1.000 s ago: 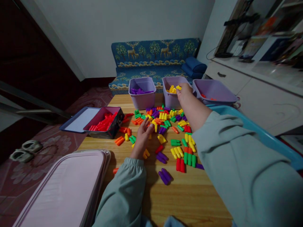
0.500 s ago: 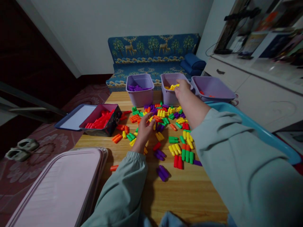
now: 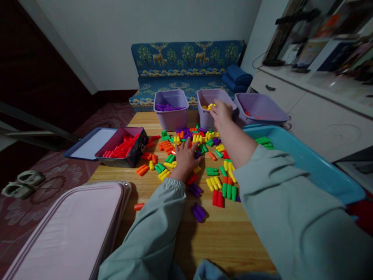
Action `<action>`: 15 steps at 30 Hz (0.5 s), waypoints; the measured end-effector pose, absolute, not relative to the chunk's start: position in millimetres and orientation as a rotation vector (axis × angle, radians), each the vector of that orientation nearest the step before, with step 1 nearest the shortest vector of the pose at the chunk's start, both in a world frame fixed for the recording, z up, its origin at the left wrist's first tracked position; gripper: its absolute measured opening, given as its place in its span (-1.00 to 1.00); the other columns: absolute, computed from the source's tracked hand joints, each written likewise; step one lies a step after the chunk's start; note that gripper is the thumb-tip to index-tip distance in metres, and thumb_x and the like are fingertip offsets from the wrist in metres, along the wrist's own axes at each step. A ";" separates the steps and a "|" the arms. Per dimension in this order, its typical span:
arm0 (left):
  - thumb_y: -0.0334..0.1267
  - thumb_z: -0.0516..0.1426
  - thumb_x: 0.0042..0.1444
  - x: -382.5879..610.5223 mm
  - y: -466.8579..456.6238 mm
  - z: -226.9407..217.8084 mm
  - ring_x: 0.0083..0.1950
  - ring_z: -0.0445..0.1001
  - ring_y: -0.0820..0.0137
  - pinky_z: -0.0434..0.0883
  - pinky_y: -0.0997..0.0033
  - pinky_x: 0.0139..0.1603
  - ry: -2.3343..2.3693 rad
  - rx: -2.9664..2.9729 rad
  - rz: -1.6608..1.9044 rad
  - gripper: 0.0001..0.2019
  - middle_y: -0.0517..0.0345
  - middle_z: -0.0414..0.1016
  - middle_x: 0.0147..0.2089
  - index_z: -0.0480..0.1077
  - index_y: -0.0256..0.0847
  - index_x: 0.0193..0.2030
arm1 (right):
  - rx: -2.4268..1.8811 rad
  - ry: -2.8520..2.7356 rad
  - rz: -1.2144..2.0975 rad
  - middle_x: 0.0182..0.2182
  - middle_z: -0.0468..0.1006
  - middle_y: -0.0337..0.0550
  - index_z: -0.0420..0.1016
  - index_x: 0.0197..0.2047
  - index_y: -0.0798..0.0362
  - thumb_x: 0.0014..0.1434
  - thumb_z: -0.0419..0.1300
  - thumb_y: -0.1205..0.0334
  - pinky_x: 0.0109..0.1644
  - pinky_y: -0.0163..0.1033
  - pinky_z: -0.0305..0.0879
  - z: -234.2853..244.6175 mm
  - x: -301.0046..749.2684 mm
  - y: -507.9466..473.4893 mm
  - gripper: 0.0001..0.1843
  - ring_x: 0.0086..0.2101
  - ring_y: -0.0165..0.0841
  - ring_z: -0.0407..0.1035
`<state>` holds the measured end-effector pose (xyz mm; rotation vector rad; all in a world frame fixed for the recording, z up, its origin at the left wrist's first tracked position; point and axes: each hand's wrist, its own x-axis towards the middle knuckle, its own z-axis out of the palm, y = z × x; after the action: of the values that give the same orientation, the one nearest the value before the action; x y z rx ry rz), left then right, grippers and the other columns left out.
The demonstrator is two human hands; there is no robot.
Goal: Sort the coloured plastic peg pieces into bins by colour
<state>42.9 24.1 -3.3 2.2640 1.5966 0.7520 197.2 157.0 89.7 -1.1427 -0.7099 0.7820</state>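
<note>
My right hand (image 3: pixel 222 116) reaches over the middle lilac bin (image 3: pixel 208 119). Its fingers close on bright yellow bullet-shaped blocks (image 3: pixel 211 106), just above the bin's opening; more yellow lies inside. My left hand (image 3: pixel 186 160) is spread palm down over the mixed pile on the table, fingers apart and touching or nearly touching the blocks. Around it lie orange blocks (image 3: pixel 166 146), green blocks (image 3: pixel 159 168) and yellow blocks (image 3: pixel 214 183), many joined in short rows. Nearer to me is a purple pair (image 3: pixel 199 212). What lies under my left palm is hidden.
The left lilac bin (image 3: pixel 171 119) holds purple blocks, the right lilac bin (image 3: pixel 262 102) some orange ones. A tin box (image 3: pixel 136 149) of red blocks stands at left. A blue tub (image 3: pixel 314 163) with green blocks is at right, stacked pink lids (image 3: pixel 72 225) at front left.
My left hand has moved slightly right and flattened, its fingers spreading over the pile. The right hand has shifted a little left and lower over the middle bin.
</note>
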 end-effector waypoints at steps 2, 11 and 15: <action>-0.06 0.31 -0.03 43.0 23.3 -3.6 0.31 0.16 -0.24 -0.22 -0.37 0.33 1.616 2.292 0.731 -0.34 -0.15 0.16 0.39 0.34 -0.03 0.25 | -1.207 -0.761 0.747 -0.39 0.48 -0.27 0.43 -0.22 0.11 0.06 0.16 0.27 -0.17 -0.26 0.39 79.2 188.6 139.6 -0.81 -0.32 -0.43 0.44; -0.25 0.20 0.06 36.5 24.6 -6.3 0.14 0.32 -0.02 0.12 -0.09 0.24 1.671 2.408 0.737 -0.58 -0.06 0.37 0.19 0.46 -0.06 0.11 | -1.856 -1.413 0.230 0.01 0.50 0.11 0.53 0.00 0.12 0.11 0.22 0.20 0.19 -0.01 0.20 20.3 171.0 76.9 -0.62 0.05 -0.10 0.35; -0.24 0.28 -0.04 32.6 25.4 -8.0 0.07 0.36 0.02 0.26 0.03 0.12 1.654 2.350 0.827 -0.59 -0.10 0.43 0.08 0.51 -0.12 0.02 | -1.969 -1.582 0.211 -0.02 0.48 0.14 0.50 0.11 0.03 0.14 0.23 0.14 0.09 0.03 0.27 12.6 171.9 64.3 -0.54 -0.01 -0.02 0.38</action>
<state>32.6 25.4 -8.0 2.3504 1.6539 0.8269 171.9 64.3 12.6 -1.9693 -1.5818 0.2110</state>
